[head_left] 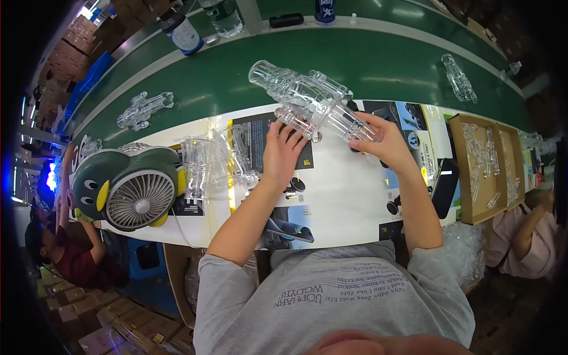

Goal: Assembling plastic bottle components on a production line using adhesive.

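A large clear plastic tubular piece [305, 94], with a wide barrel and smaller side tubes, is held tilted above the workbench. My right hand [387, 142] closes around its narrow lower end, thumb and fingers on either side. My left hand [283, 155] is palm up beneath it, with fingers bent against a small side tube. Left of that hand, more clear plastic parts [204, 165] lie in a pile. A similar clear piece [145, 110] rests on the green surface at far left, and another [458, 78] at far right.
A penguin-shaped fan [142, 198] stands at left. At right, a cardboard box [467, 207] holds clear parts beside a dark phone [445, 188]. Printed sheets cover the white bench top [343, 204]. Bottles [180, 34] stand along the back ledge. People sit on both sides.
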The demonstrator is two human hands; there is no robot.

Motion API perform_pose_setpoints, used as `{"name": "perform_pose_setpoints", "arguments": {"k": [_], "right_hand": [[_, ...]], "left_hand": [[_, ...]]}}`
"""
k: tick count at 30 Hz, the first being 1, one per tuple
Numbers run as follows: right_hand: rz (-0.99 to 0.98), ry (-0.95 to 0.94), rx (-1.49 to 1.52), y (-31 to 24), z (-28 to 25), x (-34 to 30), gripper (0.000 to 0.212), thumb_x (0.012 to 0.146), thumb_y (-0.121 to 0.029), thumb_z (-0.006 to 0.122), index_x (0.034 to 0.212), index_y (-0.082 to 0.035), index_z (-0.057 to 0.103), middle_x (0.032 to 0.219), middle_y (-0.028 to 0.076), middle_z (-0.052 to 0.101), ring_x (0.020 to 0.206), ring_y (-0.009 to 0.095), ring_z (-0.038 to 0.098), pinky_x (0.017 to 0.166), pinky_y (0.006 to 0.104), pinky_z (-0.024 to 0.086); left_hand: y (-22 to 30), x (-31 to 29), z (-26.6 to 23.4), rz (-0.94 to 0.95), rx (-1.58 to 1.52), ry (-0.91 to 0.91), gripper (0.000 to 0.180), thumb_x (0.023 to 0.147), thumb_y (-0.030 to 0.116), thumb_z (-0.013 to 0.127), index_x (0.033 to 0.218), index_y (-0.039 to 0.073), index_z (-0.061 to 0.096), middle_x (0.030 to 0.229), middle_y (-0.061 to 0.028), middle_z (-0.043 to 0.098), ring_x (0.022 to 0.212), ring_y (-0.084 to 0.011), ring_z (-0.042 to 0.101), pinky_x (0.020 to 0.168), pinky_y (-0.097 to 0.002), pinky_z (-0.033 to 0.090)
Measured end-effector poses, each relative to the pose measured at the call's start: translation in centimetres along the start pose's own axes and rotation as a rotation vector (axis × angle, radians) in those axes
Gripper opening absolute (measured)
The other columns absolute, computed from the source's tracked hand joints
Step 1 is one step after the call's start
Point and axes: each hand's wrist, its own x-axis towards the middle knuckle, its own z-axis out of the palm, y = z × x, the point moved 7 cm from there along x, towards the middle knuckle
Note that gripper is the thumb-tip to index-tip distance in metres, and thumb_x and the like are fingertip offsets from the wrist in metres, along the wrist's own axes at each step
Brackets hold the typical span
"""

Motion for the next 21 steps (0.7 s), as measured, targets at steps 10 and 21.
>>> {"name": "perform_pose_setpoints", "arguments": {"k": [10,21], "right_hand": [[0.052,0.042,-0.515,-2.7,-3.3,7.8,0.057,0.065,-0.015,0.075,0.114,0.003,0.052,0.076,0.005,0.061,0.056,0.007,0.053,0.051,0.0202,0.042],[0.008,-0.132,-0.911,-1.9,-9.1,17.1,0.060,0.059,-0.018,0.079,0.110,0.000,0.052,0.086,0.011,0.064,0.079,0.017,0.060,0.074,0.0286,0.045]], "left_hand": [[-0.6,0.3,-0.6,0.068,0.058,-0.033,0.046,0.094,0.033,0.036,0.127,0.004,0.026,0.122,-0.0198,0.038,0.111,-0.0313,0.047,0.095,-0.0403,0.038],[-0.5,0.3,-0.4,0.077,0.152,-0.050,0.040,0.094,0.030,0.036,0.124,0.004,0.031,0.119,-0.0178,0.041,0.105,-0.0281,0.052,0.090,-0.0369,0.043]]}}
